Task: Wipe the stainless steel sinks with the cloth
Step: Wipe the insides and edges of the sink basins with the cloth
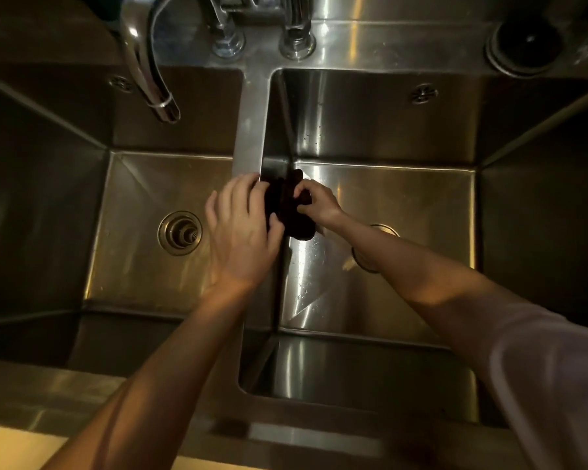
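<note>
The dark cloth [291, 206] is bunched at frame centre, at the inner wall of the right basin [387, 205] just beside the divider [252, 130] between the two basins. Both hands hold it.

Task status, as a judgement: wiping appears to be in progress at the divider edge. Water droplets and streaks are visible on the right basin floor at 6 o'clock from the cloth and on its back wall at 12 o'clock, so that basin is probably not finished. The left basin [140, 212] shows no clear wipe marks; whether it has been treated cannot be determined.

Hand pose: the left hand [241, 225] lies at 9 o'clock from the cloth, palm down over the divider, fingers spread and bent at the tips onto the cloth edge, thumb pressing its lower side. The right hand [319, 205] lies at 3 o'clock, fingers curled and pinching the cloth. Both forearms enter from 6 o'clock; the right sleeve [550, 385] is light-coloured.

Surroundings: the left drain [180, 233] sits at 9 o'clock from the cloth; the right drain [384, 228] at 3 o'clock is partly hidden by the forearm. The faucet spout [146, 62] hangs over the left basin at 11 o'clock.
</note>
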